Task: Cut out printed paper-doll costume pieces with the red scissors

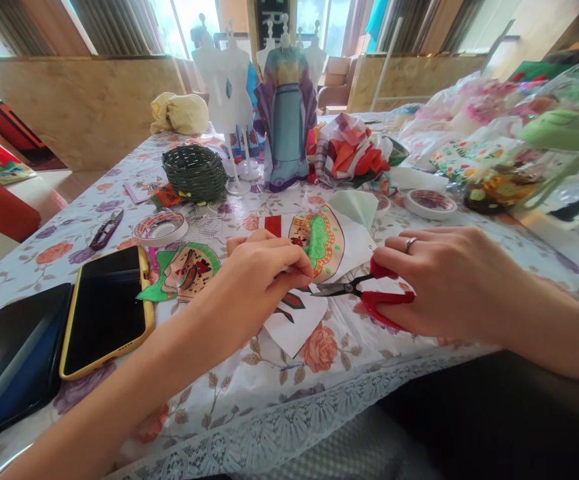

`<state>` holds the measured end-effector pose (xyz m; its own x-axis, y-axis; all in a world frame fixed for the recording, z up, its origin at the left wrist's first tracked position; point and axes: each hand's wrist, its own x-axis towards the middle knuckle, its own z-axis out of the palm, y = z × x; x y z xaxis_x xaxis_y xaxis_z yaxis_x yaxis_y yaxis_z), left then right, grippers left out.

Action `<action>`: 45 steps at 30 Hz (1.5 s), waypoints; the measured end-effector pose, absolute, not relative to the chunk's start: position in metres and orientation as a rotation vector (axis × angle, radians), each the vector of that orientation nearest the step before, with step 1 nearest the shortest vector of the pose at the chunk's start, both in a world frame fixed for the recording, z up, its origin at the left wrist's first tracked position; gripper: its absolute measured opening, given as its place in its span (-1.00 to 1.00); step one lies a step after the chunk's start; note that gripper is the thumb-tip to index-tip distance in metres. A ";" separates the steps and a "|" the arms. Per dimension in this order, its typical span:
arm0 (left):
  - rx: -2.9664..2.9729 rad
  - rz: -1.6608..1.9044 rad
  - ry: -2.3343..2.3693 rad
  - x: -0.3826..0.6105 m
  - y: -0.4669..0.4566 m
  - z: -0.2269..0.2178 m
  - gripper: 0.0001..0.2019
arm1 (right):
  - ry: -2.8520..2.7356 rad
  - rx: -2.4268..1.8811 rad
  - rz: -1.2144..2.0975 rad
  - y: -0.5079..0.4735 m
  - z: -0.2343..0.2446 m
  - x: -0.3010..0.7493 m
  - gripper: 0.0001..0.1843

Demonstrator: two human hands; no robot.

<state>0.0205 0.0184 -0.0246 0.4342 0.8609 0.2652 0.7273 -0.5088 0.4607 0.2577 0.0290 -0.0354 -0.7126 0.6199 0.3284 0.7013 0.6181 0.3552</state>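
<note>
Lace trim (329, 407) edges the near side of the flower-clothed counter (249, 393). Above the cloth, the right hand (444, 287) has its grip closed around red-handled scissors (353, 287), blades pointing toward the left hand (269, 270). That hand's grip is pinched together at the blade tips; what sits between its fingers cannot be told. White cut paper (297, 327) with a red and green drawing lies partly beneath it, a green-and-tan painted piece (333, 248) just beyond. Leftward, a yellow-cased phone (107, 310) rests beside a dark glossy device (17, 353).
</note>
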 end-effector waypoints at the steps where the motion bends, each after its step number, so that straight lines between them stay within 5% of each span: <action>1: 2.413 0.682 1.381 0.021 0.019 -0.025 -0.85 | -2.669 -1.109 -0.700 0.029 -0.036 0.258 -0.71; 45: 2.340 0.531 1.473 0.030 0.017 -0.024 -0.82 | -2.672 -1.094 -0.830 0.026 -0.030 0.263 -0.63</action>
